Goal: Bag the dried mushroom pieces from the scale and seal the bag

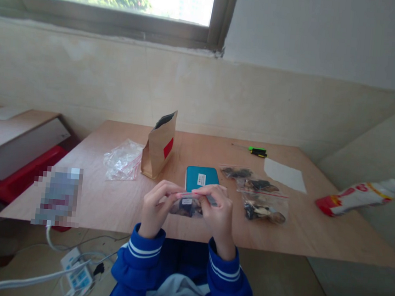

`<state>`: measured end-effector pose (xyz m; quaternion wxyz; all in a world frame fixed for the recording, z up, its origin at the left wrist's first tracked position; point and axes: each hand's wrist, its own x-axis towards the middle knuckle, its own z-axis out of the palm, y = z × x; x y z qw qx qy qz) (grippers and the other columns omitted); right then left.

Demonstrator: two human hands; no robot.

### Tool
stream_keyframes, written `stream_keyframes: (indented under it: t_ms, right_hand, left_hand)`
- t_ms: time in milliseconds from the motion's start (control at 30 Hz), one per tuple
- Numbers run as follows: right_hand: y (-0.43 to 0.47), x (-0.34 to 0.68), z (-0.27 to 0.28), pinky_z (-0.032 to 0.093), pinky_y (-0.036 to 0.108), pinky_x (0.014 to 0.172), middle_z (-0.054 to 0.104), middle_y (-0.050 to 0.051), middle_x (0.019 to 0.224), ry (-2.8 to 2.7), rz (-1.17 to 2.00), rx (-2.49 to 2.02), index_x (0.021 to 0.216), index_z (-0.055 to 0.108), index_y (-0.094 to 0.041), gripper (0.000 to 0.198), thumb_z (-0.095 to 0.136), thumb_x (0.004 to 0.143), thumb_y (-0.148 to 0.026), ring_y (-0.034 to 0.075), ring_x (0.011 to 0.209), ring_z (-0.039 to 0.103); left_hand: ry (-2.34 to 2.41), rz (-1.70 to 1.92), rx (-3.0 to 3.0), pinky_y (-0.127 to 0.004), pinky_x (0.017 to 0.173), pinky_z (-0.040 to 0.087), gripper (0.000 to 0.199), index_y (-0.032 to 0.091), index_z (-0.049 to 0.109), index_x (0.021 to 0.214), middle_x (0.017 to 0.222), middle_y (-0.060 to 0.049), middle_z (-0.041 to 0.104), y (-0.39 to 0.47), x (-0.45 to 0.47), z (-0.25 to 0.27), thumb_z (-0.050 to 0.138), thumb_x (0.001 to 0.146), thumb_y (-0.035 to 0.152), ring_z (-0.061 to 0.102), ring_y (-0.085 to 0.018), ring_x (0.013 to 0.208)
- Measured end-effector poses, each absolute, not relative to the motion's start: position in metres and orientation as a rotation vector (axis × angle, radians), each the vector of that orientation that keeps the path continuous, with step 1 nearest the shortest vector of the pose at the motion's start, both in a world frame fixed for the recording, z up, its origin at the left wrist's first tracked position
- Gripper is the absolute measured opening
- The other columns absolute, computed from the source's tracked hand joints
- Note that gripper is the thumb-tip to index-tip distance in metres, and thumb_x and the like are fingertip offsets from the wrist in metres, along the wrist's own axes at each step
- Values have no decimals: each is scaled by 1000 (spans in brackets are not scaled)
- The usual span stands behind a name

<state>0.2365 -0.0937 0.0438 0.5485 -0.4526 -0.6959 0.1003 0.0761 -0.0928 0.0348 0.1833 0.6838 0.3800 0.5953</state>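
Between my hands is a small clear zip bag (186,208) with dark, dried-looking pieces inside, its reddish seal strip uppermost. My left hand (157,206) pinches the seal strip at its left part. On the right part, my right hand (217,209) pinches the same strip with thumb and fingers. Just behind the bag lies a flat teal box (195,173) with a white label, its near edge hidden by my fingers and the bag. To the right, a zip bag of dark and pale pieces (264,209) lies flat, with two similar bags above it.
A brown paper bag (157,149) stands open at the back, beside a pile of clear bags (122,160). Farther right are screwdrivers (257,151), white paper (285,174) and a white-red bottle (359,197). A blurred item (58,195) with a cable sits at left; a power strip (77,273) lies below.
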Motion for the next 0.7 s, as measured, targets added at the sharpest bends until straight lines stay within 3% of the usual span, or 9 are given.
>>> stream_keyframes:
  t_ms: [200,300,433,500,567,700]
  right_hand:
    - [-95,239,44,43,34,73,71,0,74,-1599,296,-1119,76,68,-24,14,62,88,-19,19,74,62]
    - [-97,242,48,44,37,84,73,2,93,-1689,421,-1100,94,68,-25,8,63,89,-26,21,91,63]
    - [-100,241,53,39,41,98,65,5,122,-1730,472,-1018,122,57,-25,32,59,91,-30,23,114,56]
    - [-100,239,53,40,41,98,67,5,118,-1716,452,-977,114,60,-25,23,59,92,-29,22,112,58]
    - [-99,236,50,43,38,91,71,3,101,-1667,417,-973,98,64,-24,8,58,92,-26,20,100,62]
    - [-96,235,43,44,33,77,70,0,80,-1575,374,-1048,83,64,-23,10,61,91,-26,18,80,62]
  left_hand:
    - [1066,1653,1885,-21,65,49,7,20,68,86,80,-1,68,-94,81,36,61,88,19,63,-11,74]
    - [1126,1672,1809,-19,63,49,8,20,67,86,79,0,68,-94,82,35,60,89,20,63,-10,73]
    - [1146,1671,1790,-18,60,47,8,19,66,84,77,1,68,-94,82,36,60,89,22,62,-10,70]
    - [1130,1657,1811,-18,61,47,8,19,66,83,77,1,67,-94,83,37,61,89,22,62,-10,71]
    - [1110,1636,1830,-18,62,47,7,20,66,83,77,1,67,-94,85,37,62,88,21,62,-9,71]
    - [1125,1572,1818,-19,63,48,7,20,66,85,79,1,67,-93,89,38,62,89,23,63,-10,73]
